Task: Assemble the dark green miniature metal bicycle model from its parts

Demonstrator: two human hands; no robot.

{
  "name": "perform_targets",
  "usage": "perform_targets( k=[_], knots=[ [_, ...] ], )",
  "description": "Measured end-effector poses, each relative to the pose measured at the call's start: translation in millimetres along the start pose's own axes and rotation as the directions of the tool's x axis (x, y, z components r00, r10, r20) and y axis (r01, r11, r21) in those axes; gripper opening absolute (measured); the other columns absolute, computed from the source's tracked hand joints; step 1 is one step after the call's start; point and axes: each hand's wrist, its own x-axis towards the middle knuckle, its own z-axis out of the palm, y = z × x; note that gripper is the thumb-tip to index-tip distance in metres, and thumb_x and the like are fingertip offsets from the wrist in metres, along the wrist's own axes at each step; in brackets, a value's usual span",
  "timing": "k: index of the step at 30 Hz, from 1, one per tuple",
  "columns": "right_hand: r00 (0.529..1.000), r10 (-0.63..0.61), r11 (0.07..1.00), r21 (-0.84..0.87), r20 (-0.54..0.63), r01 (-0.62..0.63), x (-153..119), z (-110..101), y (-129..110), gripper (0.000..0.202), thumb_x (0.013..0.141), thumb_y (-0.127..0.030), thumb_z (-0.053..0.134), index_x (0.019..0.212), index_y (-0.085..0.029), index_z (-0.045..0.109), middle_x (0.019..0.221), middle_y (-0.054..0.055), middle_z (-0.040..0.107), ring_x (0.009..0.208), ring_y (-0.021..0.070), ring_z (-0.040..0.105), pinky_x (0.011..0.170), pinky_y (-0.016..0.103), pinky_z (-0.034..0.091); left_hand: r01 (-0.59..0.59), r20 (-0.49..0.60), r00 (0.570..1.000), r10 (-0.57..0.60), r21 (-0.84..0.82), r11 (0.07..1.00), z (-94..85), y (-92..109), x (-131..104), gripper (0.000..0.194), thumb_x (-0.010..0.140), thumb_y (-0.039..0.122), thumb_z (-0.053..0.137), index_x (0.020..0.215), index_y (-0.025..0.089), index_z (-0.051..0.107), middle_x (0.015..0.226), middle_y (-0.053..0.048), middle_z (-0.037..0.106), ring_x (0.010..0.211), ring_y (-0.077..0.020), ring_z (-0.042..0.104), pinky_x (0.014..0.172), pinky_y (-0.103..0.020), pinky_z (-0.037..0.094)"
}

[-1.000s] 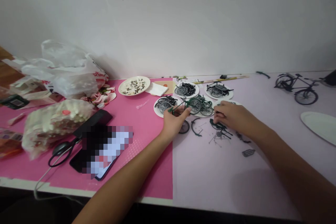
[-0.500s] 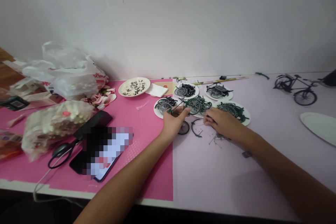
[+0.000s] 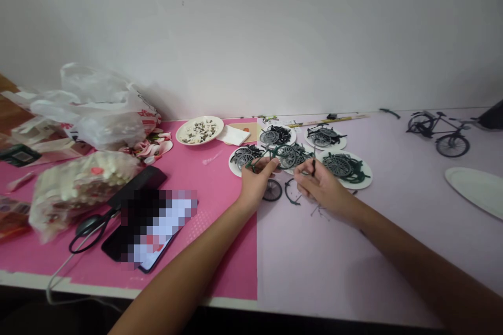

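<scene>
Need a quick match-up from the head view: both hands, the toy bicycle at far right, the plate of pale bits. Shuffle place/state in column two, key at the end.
Column one
1. Left hand
2. Right hand
3. Dark toy bicycle
4. Plate of pale bits

Column two
A. On the pink surface, near the wall
B. Gripping a thin dark item
C. Upright on the pale surface
D. Holding a green bicycle part

Pairs: 1-D, 2-B, 3-C, 4-A
</scene>
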Motion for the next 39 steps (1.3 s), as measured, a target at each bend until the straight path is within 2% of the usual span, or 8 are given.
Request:
perform_targets(
  k=[3, 7, 13, 21, 28, 34, 39],
  knots=[
    [0.997, 0.076, 0.984, 0.165, -0.019, -0.072, -1, 11, 1, 0.059, 0.083, -0.056, 0.078, 0.089, -0.028, 0.026, 0.086, -0.008, 0.049, 0.050, 0.0059, 0.038, 0.045, 0.023, 0.027, -0.036, -0.018, 0.999, 0.036, 0.006, 0.999, 3.4, -2, -3, 0.028, 0.073, 0.041, 0.083, 0.075, 0.016, 0.069, 0.072, -0.004, 0.071, 0.074, -0.0208, 0.072, 0.073, -0.032, 0.054],
    [0.988, 0.153, 0.968, 0.201, 0.011, -0.152, -4, 17, -2, 0.061, 0.082, -0.052, 0.082, 0.089, -0.028, 0.026, 0.074, -0.011, 0.045, 0.047, 0.0055, 0.034, 0.043, 0.021, 0.021, -0.062, -0.043, 0.997, 0.062, -0.005, 0.998, 6.5, -3, -6, 0.026, 0.074, 0.038, 0.082, 0.075, 0.017, 0.069, 0.072, -0.003, 0.071, 0.071, -0.0190, 0.070, 0.071, -0.031, 0.054],
    [0.987, 0.161, 0.950, 0.269, 0.006, -0.157, -3, 17, -4, 0.064, 0.076, -0.047, 0.086, 0.088, -0.028, 0.026, 0.073, -0.011, 0.047, 0.045, 0.0050, 0.033, 0.042, 0.021, 0.019, -0.040, 0.004, 0.999, 0.040, -0.009, 0.999, 8.7, 0, -13, 0.029, 0.074, 0.041, 0.083, 0.068, 0.018, 0.066, 0.067, -0.002, 0.068, 0.068, -0.0178, 0.065, 0.073, -0.032, 0.052],
    [0.985, 0.174, 0.947, 0.274, -0.010, -0.165, -1, 14, 3, 0.062, 0.077, -0.045, 0.085, 0.089, -0.028, 0.027, 0.074, -0.011, 0.049, 0.044, 0.0039, 0.031, 0.041, 0.022, 0.017, -0.043, 0.066, 0.997, 0.043, 0.003, 0.999, 8.8, -1, -12, 0.027, 0.079, 0.035, 0.078, 0.064, 0.018, 0.063, 0.063, -0.001, 0.066, 0.064, -0.0152, 0.060, 0.070, -0.029, 0.050],
    [0.979, 0.203, 0.943, 0.268, 0.011, -0.198, -4, 15, -3, 0.061, 0.077, -0.046, 0.085, 0.088, -0.028, 0.027, 0.072, -0.011, 0.047, 0.045, 0.0036, 0.028, 0.041, 0.021, 0.016, -0.035, 0.070, 0.997, 0.036, -0.016, 0.999, 8.6, -3, -11, 0.029, 0.077, 0.038, 0.081, 0.064, 0.018, 0.063, 0.062, -0.001, 0.065, 0.064, -0.0155, 0.062, 0.070, -0.029, 0.050],
    [0.981, 0.195, 0.937, 0.299, -0.016, -0.182, -4, 16, -5, 0.062, 0.075, -0.041, 0.086, 0.088, -0.028, 0.027, 0.071, -0.012, 0.044, 0.044, 0.0028, 0.026, 0.041, 0.020, 0.014, -0.008, 0.068, 0.998, 0.011, -0.045, 0.999, 9.0, -3, -11, 0.031, 0.073, 0.040, 0.085, 0.066, 0.017, 0.065, 0.065, -0.002, 0.067, 0.064, -0.0166, 0.065, 0.068, -0.029, 0.051],
    [0.979, 0.204, 0.937, 0.292, -0.010, -0.193, -4, 15, -4, 0.060, 0.076, -0.043, 0.085, 0.087, -0.028, 0.028, 0.070, -0.012, 0.044, 0.044, 0.0028, 0.027, 0.040, 0.020, 0.013, 0.011, 0.032, 0.999, -0.010, -0.037, 0.999, 10.0, -2, -13, 0.030, 0.072, 0.040, 0.086, 0.068, 0.016, 0.067, 0.064, -0.002, 0.068, 0.065, -0.0174, 0.068, 0.068, -0.028, 0.052]
  ],
)
